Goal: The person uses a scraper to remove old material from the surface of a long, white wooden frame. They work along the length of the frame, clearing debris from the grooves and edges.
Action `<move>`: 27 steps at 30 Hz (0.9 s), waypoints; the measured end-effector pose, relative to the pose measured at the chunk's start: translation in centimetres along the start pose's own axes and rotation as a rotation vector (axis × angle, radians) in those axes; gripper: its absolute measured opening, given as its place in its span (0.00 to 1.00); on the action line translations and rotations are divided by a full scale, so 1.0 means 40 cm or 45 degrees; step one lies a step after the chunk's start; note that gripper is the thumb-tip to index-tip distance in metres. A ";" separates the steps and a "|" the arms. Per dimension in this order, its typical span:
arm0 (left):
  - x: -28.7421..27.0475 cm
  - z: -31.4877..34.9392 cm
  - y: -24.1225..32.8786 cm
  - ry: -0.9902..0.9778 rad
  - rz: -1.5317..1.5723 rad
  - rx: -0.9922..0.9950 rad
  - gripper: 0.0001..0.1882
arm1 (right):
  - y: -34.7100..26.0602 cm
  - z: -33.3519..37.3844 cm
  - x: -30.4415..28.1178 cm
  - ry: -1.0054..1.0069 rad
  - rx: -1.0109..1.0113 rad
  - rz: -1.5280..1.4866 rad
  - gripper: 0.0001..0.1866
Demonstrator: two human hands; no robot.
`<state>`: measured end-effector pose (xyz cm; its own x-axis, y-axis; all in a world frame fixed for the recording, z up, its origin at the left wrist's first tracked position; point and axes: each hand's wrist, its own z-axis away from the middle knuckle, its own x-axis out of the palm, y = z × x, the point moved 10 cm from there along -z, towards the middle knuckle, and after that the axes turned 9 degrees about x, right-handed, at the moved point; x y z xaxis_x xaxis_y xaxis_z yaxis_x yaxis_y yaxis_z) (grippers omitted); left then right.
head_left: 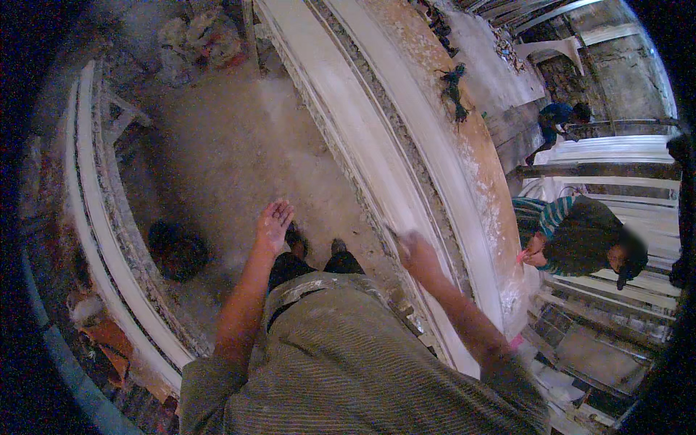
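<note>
My left hand (275,227) hangs in the air over the dusty floor, palm turned up. Its fingers are loosely apart and nothing lies in it. On my right, the other hand (419,257) is closed and smeared by motion at the near edge of a long white moulding (370,156). A thin dark tip pokes out past its fingers; what it belongs to is too blurred to name. Alongside runs a second white strip (406,94), with a rough grey groove between the two. Both rest on a long bench with an orange-brown top (487,156).
A dark green tangle of fibre (454,90) lies on the bench's far side. Beyond it, one person in striped sleeves (580,232) bends over, and another (554,123) works farther back. Another bench with white strips (90,196) curves along the left. Bags (199,40) lie behind.
</note>
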<state>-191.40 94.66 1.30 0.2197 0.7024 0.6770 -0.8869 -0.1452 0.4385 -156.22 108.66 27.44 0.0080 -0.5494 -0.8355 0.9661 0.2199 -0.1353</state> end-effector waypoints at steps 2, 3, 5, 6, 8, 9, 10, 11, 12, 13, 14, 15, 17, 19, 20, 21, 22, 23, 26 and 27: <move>0.044 -0.005 0.008 -0.074 0.032 0.039 0.17 | -0.184 -0.200 -0.068 0.069 -0.049 0.027 0.18; 0.056 -0.004 0.005 -0.053 -0.003 0.033 0.17 | -0.331 -0.262 -0.131 0.320 -0.358 0.168 0.13; 0.079 -0.004 0.014 -0.028 -0.079 0.048 0.17 | -0.520 -0.436 -0.223 0.497 -0.432 -0.028 0.11; 0.100 -0.006 0.040 -0.107 -0.424 0.147 0.17 | -0.585 -0.524 -0.242 0.433 -0.401 -0.017 0.11; 0.114 -0.004 0.066 -0.143 -0.836 0.174 0.17 | -0.662 -0.614 -0.252 0.404 -0.438 -0.007 0.14; 0.127 -0.002 0.083 -0.199 -0.786 0.215 0.17 | -0.681 -0.627 -0.251 0.417 -0.485 0.028 0.15; 0.113 -0.001 0.077 -0.144 -0.449 0.088 0.18 | -0.675 -0.612 -0.249 0.459 -0.541 0.066 0.16; 0.102 0.003 0.067 -0.094 -0.105 -0.037 0.18 | -0.632 -0.585 -0.216 0.391 -0.503 0.081 0.17; 0.092 0.004 0.087 -0.104 -0.059 0.002 0.18 | -0.577 -0.518 -0.195 0.425 -0.544 0.054 0.18; 0.074 0.004 0.112 -0.112 -0.008 0.044 0.18 | -0.505 -0.451 -0.157 0.425 -0.453 0.136 0.20; 0.051 0.006 0.137 -0.115 0.042 0.088 0.18 | -0.419 -0.383 -0.118 0.299 -0.383 0.069 0.19; 0.019 0.011 0.166 -0.114 0.086 0.131 0.18 | -0.371 -0.269 -0.117 0.491 -0.489 0.210 0.17; -0.062 0.014 0.218 -0.055 0.120 0.171 0.18 | -0.210 -0.135 -0.077 0.397 -0.267 0.103 0.16; -0.158 0.004 0.245 0.123 0.089 0.127 0.18 | -0.110 -0.033 -0.024 0.155 -0.191 0.000 0.18; -0.204 -0.001 0.249 0.241 0.058 0.087 0.18 | -0.069 -0.019 -0.003 0.050 -0.083 -0.029 0.18; -0.221 -0.013 0.256 0.252 0.054 0.077 0.17 | -0.076 -0.023 -0.006 0.053 -0.125 -0.026 0.18; -0.229 -0.030 0.258 0.262 0.048 0.064 0.17 | -0.084 -0.052 -0.009 0.030 -0.103 0.022 0.17; -0.227 -0.053 0.263 0.270 0.038 0.054 0.16 | -0.110 -0.094 -0.014 0.009 -0.081 0.065 0.17; -0.129 -0.148 0.284 0.142 0.033 0.131 0.15 | -0.349 -0.318 -0.112 0.159 -0.372 0.145 0.13; -0.088 -0.187 0.286 0.146 -0.007 0.118 0.16 | -0.443 -0.419 -0.139 0.144 -0.411 0.260 0.13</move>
<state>-205.35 95.74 -0.51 0.1720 0.7777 0.6047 -0.8435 -0.2008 0.4982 -177.70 121.34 25.57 0.1454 -0.3797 -0.9136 0.8168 0.5671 -0.1057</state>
